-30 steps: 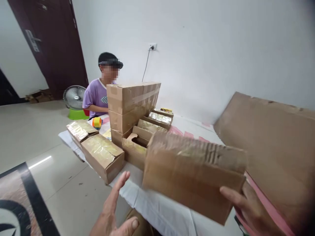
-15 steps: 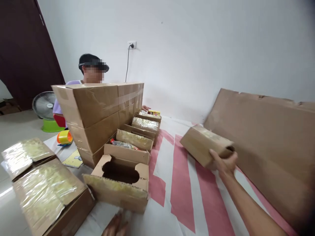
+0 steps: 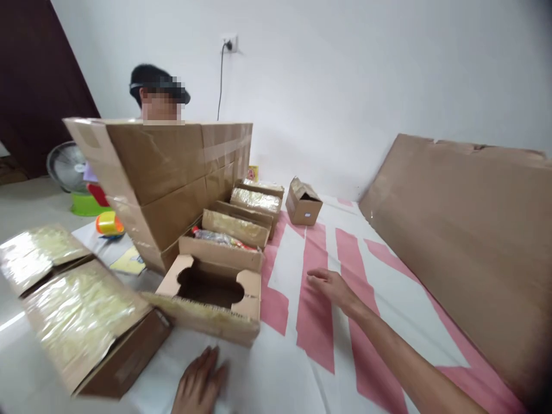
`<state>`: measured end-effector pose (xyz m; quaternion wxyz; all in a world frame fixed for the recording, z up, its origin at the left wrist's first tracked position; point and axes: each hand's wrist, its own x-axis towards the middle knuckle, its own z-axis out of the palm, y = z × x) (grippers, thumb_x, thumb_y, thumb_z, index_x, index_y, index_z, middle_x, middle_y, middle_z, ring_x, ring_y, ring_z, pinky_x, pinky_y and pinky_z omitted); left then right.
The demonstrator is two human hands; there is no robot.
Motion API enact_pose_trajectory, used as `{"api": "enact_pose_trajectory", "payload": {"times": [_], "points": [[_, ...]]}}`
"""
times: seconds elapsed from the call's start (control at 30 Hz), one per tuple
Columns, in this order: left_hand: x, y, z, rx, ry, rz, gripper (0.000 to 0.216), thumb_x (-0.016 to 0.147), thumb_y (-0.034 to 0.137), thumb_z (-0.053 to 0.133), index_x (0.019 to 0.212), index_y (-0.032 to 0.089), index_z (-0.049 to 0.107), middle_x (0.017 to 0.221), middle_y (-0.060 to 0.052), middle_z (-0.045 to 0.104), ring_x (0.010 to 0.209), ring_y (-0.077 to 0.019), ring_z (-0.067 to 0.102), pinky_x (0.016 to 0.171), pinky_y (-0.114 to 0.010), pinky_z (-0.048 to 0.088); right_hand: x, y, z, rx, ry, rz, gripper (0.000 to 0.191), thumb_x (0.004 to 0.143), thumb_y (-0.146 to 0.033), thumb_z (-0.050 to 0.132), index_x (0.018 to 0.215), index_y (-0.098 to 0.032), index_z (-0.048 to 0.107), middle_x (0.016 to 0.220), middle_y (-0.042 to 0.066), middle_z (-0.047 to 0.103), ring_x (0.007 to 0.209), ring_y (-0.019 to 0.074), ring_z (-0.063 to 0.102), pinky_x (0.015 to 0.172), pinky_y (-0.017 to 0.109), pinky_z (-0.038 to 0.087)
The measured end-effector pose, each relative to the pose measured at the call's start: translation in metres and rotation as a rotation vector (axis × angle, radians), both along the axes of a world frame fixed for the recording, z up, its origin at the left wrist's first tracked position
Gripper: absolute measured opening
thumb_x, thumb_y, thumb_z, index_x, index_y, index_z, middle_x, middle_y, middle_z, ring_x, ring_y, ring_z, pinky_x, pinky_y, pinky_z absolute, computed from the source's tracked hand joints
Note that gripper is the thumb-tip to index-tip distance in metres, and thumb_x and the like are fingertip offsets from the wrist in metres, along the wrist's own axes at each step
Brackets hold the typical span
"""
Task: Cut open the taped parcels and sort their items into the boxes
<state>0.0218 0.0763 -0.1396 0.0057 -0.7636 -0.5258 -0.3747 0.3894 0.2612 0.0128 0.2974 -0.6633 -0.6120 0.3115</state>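
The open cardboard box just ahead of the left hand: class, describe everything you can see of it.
The open cardboard box is brown and looks corrugated along its front flap's rough edge. Short end flaps fold inward, their curved cut-outs framing a dark opening; the long back flap stands up, the front one appears to slant outward, with yellowish patches. It sits upright on the white-and-pink table covering; the left hand lies nearby without touching it.

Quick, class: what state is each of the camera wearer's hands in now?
Left hand: open, nothing visibly held.
Right hand: loosely open, nothing visibly held.
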Motion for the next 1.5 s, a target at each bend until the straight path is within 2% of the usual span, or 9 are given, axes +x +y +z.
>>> {"api": "enact_pose_trajectory", "payload": {"times": [0.07,0.17,0.3,0.43,0.7,0.9,1.1,1.33,1.5], "points": [[-0.002,-0.008,0.019,-0.083,-0.078,-0.048,0.049,0.086,0.047,0.072,0.132,0.028,0.070,0.144,-0.015,0.066,0.129,-0.0366,0.066,0.099,-0.050,0.062,-0.002,-0.040,-0.003,-0.063,0.021,0.060,0.042,0.080,-0.053,0.067,0.106,-0.023,0.081,0.119,0.009,0.079,0.115,0.0335,0.072,0.103,0.048,0.055],[-0.009,-0.012,0.047,-0.256,-0.359,0.066,0.042,0.095,0.041,0.061,0.132,0.023,0.068,0.145,-0.016,0.064,0.134,-0.0337,0.062,0.100,-0.049,0.061,-0.009,-0.080,-0.004,-0.138,0.044,0.151,0.048,0.081,-0.058,0.068,0.114,-0.025,0.081,0.126,0.008,0.077,0.120,0.0353,0.070,0.108,0.051,0.052],[-0.022,-0.005,0.075,-0.405,-0.704,0.301,0.058,0.096,0.047,0.057,0.148,0.022,0.051,0.155,-0.019,0.053,0.137,-0.0379,0.057,0.087,-0.049,0.063,-0.025,-0.103,-0.009,-0.128,0.066,0.203,0.052,0.078,-0.061,0.071,0.114,-0.026,0.081,0.124,0.009,0.078,0.120,0.0374,0.069,0.109,0.055,0.051],[-0.028,0.006,0.089,-0.389,-0.879,0.335,0.074,0.094,0.050,0.061,0.157,0.022,0.036,0.159,-0.019,0.046,0.142,-0.0376,0.052,0.110,-0.056,0.050,-0.047,-0.110,-0.015,-0.125,0.115,0.242,0.058,0.078,-0.060,0.072,0.123,-0.024,0.076,0.128,0.013,0.075,0.123,0.0368,0.067,0.103,0.052,0.055],[-0.006,0.017,0.080,-0.411,-0.959,0.288,0.073,0.094,0.045,0.058,0.158,0.023,0.032,0.164,-0.018,0.039,0.147,-0.0360,0.047,0.118,-0.057,0.043,-0.127,-0.108,-0.019,-0.010,0.245,0.309,0.108,0.071,-0.059,0.083,0.162,-0.026,0.035,0.162,0.017,0.046,0.146,0.0387,0.047,0.114,0.059,0.045],[-0.010,0.029,0.063,-0.362,-0.954,0.246,0.072,0.094,0.037,0.059,0.159,0.025,0.031,0.163,-0.016,0.042,0.150,-0.0336,0.044,0.118,-0.053,0.046,-0.165,-0.104,-0.042,0.176,0.348,0.246,0.099,0.077,-0.058,0.080,0.160,-0.031,0.034,0.158,0.013,0.050,0.146,0.0371,0.047,0.119,0.060,0.040],[-0.011,0.033,0.058,-0.398,-1.010,0.235,0.079,0.089,0.038,0.063,0.159,0.022,0.028,0.165,-0.018,0.037,0.150,-0.0353,0.043,0.120,-0.056,0.042,-0.167,-0.085,-0.046,0.134,0.479,0.271,0.120,0.065,-0.064,0.088,0.162,-0.031,0.027,0.156,0.014,0.050,0.146,0.0379,0.046,0.118,0.060,0.041],[-0.005,0.032,0.067,-0.387,-0.992,0.263,0.078,0.088,0.033,0.061,0.159,0.020,0.030,0.163,-0.018,0.040,0.148,-0.0345,0.045,0.120,-0.055,0.041,-0.175,-0.087,-0.048,0.215,0.369,0.175,0.104,0.072,-0.058,0.084,0.158,-0.028,0.034,0.151,0.015,0.053,0.144,0.0378,0.047,0.117,0.061,0.042],[-0.012,0.029,0.067,-0.406,-0.965,0.278,0.075,0.088,0.033,0.059,0.157,0.020,0.032,0.163,-0.017,0.041,0.150,-0.0337,0.044,0.121,-0.054,0.040,-0.166,-0.106,-0.016,0.633,0.018,0.160,0.083,0.088,-0.047,0.074,0.158,-0.026,0.034,0.159,0.016,0.047,0.149,0.0360,0.043,0.120,0.060,0.038]]}}
